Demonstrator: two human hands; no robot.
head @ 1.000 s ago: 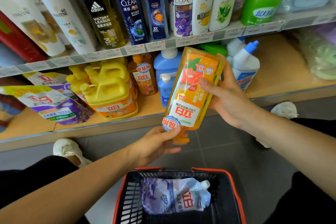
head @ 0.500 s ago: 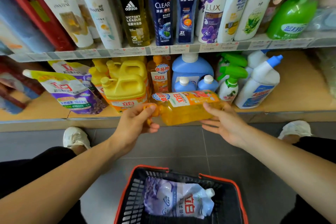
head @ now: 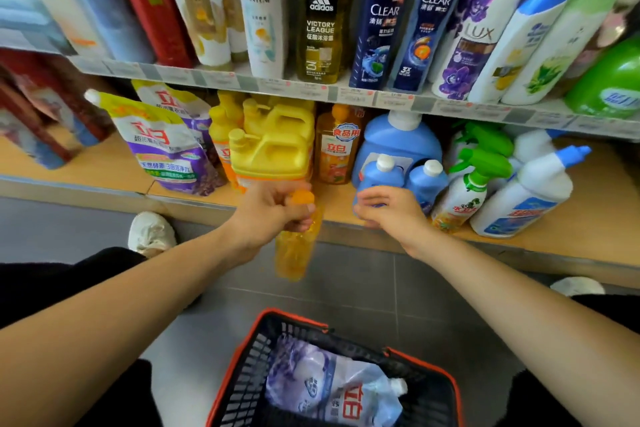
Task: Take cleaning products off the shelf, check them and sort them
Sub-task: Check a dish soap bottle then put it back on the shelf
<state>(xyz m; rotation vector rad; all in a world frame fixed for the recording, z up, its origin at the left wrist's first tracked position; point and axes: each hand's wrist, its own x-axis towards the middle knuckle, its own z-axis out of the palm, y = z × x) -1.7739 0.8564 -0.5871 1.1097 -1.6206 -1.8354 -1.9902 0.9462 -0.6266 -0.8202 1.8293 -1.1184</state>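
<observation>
left hand (head: 273,215) grips bottle (head: 293,253), label unreadable.

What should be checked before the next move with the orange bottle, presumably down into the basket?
1. Left hand grips the orange bottle at the neck: ok.
2. Bottle hangs upright, cap on top: ok.
3. Cap screwed tight: cannot tell.
4. Right hand off the bottle, fingers relaxed, holding nothing: ok.
5. Basket has free room beside the pouch: ok.
6. Bottle lined up over the basket: not ok, it shows against the floor, short of the rim.
</observation>
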